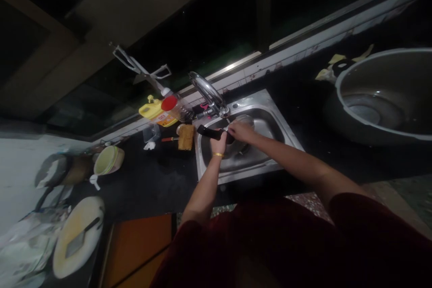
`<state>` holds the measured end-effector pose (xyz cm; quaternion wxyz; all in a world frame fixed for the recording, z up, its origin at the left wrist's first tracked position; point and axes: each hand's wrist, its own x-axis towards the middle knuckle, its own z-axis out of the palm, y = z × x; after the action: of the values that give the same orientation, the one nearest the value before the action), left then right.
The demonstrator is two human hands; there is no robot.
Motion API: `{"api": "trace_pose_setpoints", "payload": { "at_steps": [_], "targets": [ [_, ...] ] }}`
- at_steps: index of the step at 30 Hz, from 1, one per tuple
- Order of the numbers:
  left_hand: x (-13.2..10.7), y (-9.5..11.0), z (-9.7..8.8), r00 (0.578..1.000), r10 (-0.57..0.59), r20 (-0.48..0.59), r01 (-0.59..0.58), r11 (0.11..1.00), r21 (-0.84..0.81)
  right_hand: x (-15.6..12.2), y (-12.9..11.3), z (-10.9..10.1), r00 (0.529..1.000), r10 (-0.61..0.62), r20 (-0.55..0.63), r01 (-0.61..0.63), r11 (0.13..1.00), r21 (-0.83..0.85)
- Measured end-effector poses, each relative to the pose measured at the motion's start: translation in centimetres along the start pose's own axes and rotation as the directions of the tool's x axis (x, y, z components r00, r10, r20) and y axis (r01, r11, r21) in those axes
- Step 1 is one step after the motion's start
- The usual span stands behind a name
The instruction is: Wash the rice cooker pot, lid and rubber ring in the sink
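Over the steel sink [280, 129], my left hand [219, 142], with a yellow band at the wrist, is wrapped round a thick black handle [206, 132]. The handle points left; the vessel it belongs to looks like a pan, mostly hidden behind my hands and in the dim basin. My right hand [241, 131] is beside it with curled fingers, close to the handle's inner end. Whatever it grips is too small and dark to make out. A curved chrome faucet [207, 90] stands just behind both hands.
Left of the sink are a brown sponge-like block [186, 137], a red-lidded jar [169, 103] and a yellow jug [155, 111]. Farther left sit a tub [108, 160] and a round board [91, 204] bearing a cleaver [76, 244]. A large metal pot [357, 119] occupies the right counter.
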<state>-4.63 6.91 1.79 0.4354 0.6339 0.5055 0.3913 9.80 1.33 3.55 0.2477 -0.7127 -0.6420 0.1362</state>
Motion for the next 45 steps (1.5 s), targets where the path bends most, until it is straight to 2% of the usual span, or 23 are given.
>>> {"api": "trace_pose_setpoints", "payload": {
  "at_steps": [4,8,12,15,19,24,28,30,34,38,45],
  "targets": [
    [0.1,0.0,0.1,1.0,0.0,-0.008,0.0,1.0,0.003,-0.6,0.1,0.9,0.992,-0.1,-0.074,0.098,0.995,-0.027],
    [0.2,-0.1,-0.1,1.0,-0.013,-0.02,0.013,1.0,-0.011,-1.1,1.3,1.9,0.977,-0.191,-0.098,0.192,0.981,0.001],
    [0.5,-0.6,-0.5,0.999,-0.003,-0.047,0.001,1.0,-0.024,-1.5,2.2,1.7,0.962,-0.271,-0.042,0.272,0.962,0.023],
    [0.6,-0.8,-0.5,0.998,0.021,-0.056,-0.023,0.999,-0.036,-1.3,2.3,1.3,0.961,-0.277,0.023,0.277,0.961,0.012],
    [0.6,-0.3,-0.4,0.997,-0.014,-0.071,0.011,0.999,-0.045,-0.2,2.2,1.6,0.958,-0.279,0.069,0.279,0.96,0.004],
    [0.6,0.2,-0.5,0.997,-0.012,-0.071,0.007,0.998,-0.066,1.1,3.4,2.8,0.918,-0.395,0.032,0.394,0.918,0.042],
    [0.8,0.2,-0.6,0.998,0.005,-0.056,-0.009,0.997,-0.072,1.1,4.0,2.5,0.889,-0.458,0.0,0.457,0.888,0.061],
    [0.8,0.3,-0.5,0.999,0.004,-0.043,-0.007,0.997,-0.072,1.0,3.8,2.2,0.901,-0.434,-0.026,0.435,0.899,0.061],
    [1.0,0.8,0.0,0.999,-0.005,-0.032,0.003,0.999,-0.051,0.4,2.9,1.9,0.949,-0.305,-0.085,0.31,0.949,0.057],
    [1.6,1.2,0.6,1.0,0.002,0.005,-0.002,1.0,-0.008,-0.4,2.8,2.0,0.966,-0.228,-0.123,0.238,0.968,0.079],
    [2.8,2.3,2.1,0.998,0.002,0.063,-0.008,0.995,0.096,0.2,6.5,0.9,0.926,-0.356,-0.128,0.374,0.912,0.17]
  ]
}}
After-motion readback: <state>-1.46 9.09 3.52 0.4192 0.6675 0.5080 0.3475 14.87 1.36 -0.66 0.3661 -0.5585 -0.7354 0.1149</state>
